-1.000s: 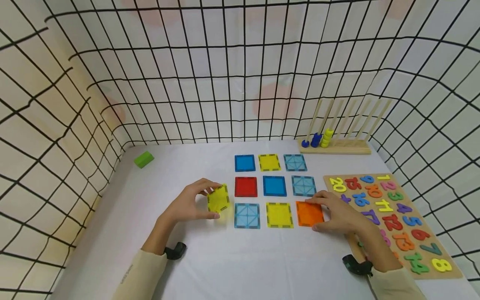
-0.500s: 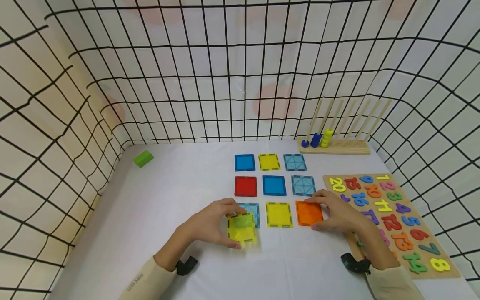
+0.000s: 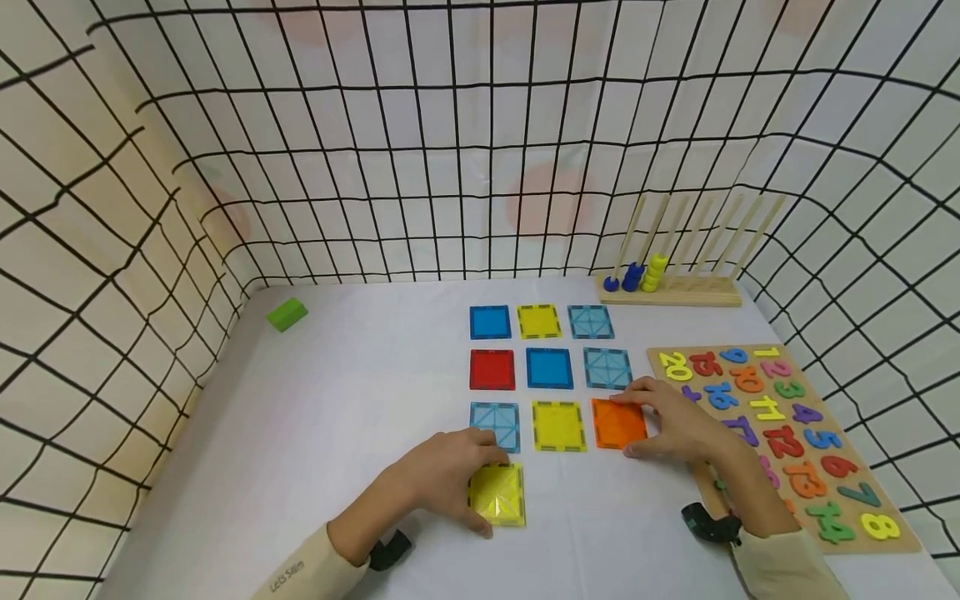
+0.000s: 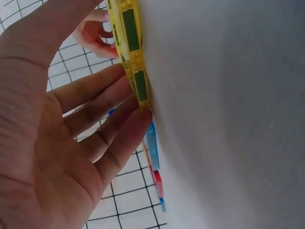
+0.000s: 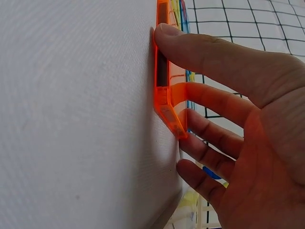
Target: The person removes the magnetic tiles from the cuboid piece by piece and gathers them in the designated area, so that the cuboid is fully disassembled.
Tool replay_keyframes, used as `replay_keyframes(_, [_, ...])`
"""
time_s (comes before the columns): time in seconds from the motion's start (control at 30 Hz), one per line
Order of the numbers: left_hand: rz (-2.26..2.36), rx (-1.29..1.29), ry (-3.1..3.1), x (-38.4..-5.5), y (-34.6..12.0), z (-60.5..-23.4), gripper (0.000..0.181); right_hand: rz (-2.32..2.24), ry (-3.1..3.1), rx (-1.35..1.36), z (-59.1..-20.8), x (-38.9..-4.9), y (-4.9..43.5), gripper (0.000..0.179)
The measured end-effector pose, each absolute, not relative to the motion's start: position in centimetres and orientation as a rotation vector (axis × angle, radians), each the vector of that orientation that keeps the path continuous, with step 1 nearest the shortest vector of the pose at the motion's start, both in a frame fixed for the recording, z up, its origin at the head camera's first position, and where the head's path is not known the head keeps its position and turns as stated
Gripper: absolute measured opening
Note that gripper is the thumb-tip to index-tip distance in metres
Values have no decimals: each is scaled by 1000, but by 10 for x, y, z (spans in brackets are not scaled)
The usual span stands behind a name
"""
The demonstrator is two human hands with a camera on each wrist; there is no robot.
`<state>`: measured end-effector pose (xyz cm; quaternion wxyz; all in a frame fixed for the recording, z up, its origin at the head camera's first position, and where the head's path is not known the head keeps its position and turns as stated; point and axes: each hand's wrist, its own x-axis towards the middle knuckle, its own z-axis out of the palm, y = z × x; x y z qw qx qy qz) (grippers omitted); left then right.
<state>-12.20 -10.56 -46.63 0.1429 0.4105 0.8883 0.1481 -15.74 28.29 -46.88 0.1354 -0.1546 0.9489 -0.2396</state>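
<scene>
In the head view my left hand [image 3: 450, 475] pinches a yellow square magnetic tile [image 3: 507, 500] between the thumb at its near edge and the fingers at its far edge. The tile lies flat, just below a clear light-blue tile [image 3: 491, 418]; the left wrist view shows its yellow edge [image 4: 131, 33] close against the white cloth. My right hand [image 3: 678, 429] holds an orange tile [image 3: 617, 423] by its right part, thumb near, fingertips far. A yellow tile [image 3: 558, 426] lies between the light-blue and orange ones.
Further tiles form two rows behind, including a red tile [image 3: 492, 370] and a blue tile [image 3: 549, 368]. A number puzzle board [image 3: 892, 500] lies right, partly under the right forearm. A wooden peg stand [image 3: 697, 293] and a green block [image 3: 287, 314] sit farther back, before the black grid.
My left hand has carried the yellow tile right and toward me, from the left of the rows down to the cloth below the light-blue tile. The right hand has stayed at the orange tile.
</scene>
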Motion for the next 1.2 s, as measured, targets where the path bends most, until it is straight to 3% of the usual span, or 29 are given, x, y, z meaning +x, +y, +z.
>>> replay_keyframes(0.93, [300, 1134, 2576, -108, -99, -460, 83, -648, 2750, -445, -466, -152, 282, 75])
replay_keyframes(1.2, [391, 1030, 2675, -119, -122, -436, 74, -683, 2798, -425, -439, -154, 280, 69])
